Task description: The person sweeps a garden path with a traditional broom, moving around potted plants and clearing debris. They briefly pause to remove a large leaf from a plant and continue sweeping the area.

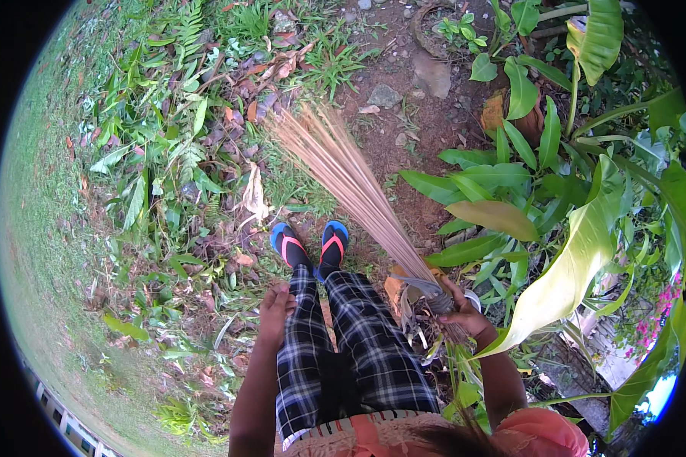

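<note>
My right hand [465,314] is wrapped round the bound end of a stick broom [366,183] made of thin tan sticks. Grey binding circles the broom just above my fingers. Its loose tips fan out up and to the left, over grass and dirt in front of my feet. Beside my left thigh hangs my left hand [277,306], its fingers curled in and nothing visible in them. Part of the broom's butt end is hidden by my right hand.
A heap of cut leaves and weeds [183,183] lies on the left. Broad-leaved plants [541,183] crowd the right, one large leaf [564,282] hanging close to my right arm. Stones [385,96] dot the bare dirt ahead. I stand in blue-edged flip-flops [334,240].
</note>
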Tool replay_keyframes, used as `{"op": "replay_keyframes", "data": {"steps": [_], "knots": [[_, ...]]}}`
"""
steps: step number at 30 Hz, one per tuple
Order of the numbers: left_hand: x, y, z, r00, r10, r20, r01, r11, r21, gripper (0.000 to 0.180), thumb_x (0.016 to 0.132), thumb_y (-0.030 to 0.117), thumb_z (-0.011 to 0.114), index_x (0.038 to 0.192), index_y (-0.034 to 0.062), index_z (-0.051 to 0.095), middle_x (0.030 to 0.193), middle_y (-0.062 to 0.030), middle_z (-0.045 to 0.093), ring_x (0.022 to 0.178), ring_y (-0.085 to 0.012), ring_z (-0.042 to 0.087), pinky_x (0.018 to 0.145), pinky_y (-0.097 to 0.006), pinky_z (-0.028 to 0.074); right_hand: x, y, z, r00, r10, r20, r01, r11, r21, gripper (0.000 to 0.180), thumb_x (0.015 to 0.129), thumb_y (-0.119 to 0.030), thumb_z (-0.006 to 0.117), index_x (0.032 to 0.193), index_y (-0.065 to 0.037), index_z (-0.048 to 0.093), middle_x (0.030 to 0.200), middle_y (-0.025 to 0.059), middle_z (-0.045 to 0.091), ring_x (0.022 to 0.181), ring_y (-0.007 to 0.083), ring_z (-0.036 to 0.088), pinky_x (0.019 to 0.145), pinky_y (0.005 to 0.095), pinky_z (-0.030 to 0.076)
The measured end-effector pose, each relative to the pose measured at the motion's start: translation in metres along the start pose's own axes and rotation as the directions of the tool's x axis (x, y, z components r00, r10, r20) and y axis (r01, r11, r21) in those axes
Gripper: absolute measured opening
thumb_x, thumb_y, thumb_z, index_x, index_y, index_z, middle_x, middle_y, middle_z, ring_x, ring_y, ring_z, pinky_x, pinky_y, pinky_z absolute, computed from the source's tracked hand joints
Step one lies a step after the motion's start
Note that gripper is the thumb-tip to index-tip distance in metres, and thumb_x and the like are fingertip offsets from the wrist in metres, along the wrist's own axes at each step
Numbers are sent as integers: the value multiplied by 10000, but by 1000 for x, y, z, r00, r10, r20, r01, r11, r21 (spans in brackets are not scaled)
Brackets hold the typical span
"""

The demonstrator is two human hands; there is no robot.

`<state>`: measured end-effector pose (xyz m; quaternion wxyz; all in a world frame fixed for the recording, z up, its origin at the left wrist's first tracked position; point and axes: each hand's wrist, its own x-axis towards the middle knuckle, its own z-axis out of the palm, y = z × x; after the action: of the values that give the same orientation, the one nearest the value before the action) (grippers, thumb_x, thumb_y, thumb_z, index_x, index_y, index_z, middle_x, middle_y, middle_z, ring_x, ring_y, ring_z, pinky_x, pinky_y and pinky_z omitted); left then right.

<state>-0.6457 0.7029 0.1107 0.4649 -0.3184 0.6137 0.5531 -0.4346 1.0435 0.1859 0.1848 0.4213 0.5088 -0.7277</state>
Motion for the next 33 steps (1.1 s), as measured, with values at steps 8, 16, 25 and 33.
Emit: {"op": "replay_keyframes", "data": {"steps": [8, 16, 25, 33], "knots": [[10, 16, -10, 1000, 19, 24, -20, 999, 45, 214, 866, 274, 523, 973, 88, 524, 762, 10, 530, 651, -70, 508, 584, -204, 389, 130, -48, -2, 863, 374, -340, -338, 927, 162, 728, 720, -174, 645, 1335, -153, 257, 888, 97, 549, 639, 203, 570, 526, 313, 484], [6, 14, -11, 1000, -26, -9, 26, 998, 53, 262, 851, 284, 544, 995, 68, 511, 773, -7, 531, 658, -76, 512, 580, -204, 389, 10, 1, -58, 992, -74, -107, 68, 996, -53, 732, 695, -112, 640, 1339, -117, 293, 1032, 101, 566, 727, 189, 572, 637, 307, 483], [11, 8, -6, 996, -41, 75, 32, 993, 116, 217, 873, 270, 502, 995, 91, 512, 810, 3, 547, 731, -83, 519, 665, -250, 411, 131, -22, 56, 914, 397, -80, -399, 850, -344, 837, 689, -301, 664, 1362, -107, 205, 1243, 182, 411, 1133, 244, 414, 920, 355, 353], [-34, 59, -7, 992, 108, 64, -117, 979, 166, 177, 862, 248, 507, 953, 97, 510, 773, 2, 544, 683, -86, 518, 608, -234, 409, -14, 24, 30, 954, 299, 3, -298, 950, -93, 623, 711, -240, 672, 1249, -95, 392, 1223, 108, 452, 1121, 208, 433, 925, 333, 356]]}}
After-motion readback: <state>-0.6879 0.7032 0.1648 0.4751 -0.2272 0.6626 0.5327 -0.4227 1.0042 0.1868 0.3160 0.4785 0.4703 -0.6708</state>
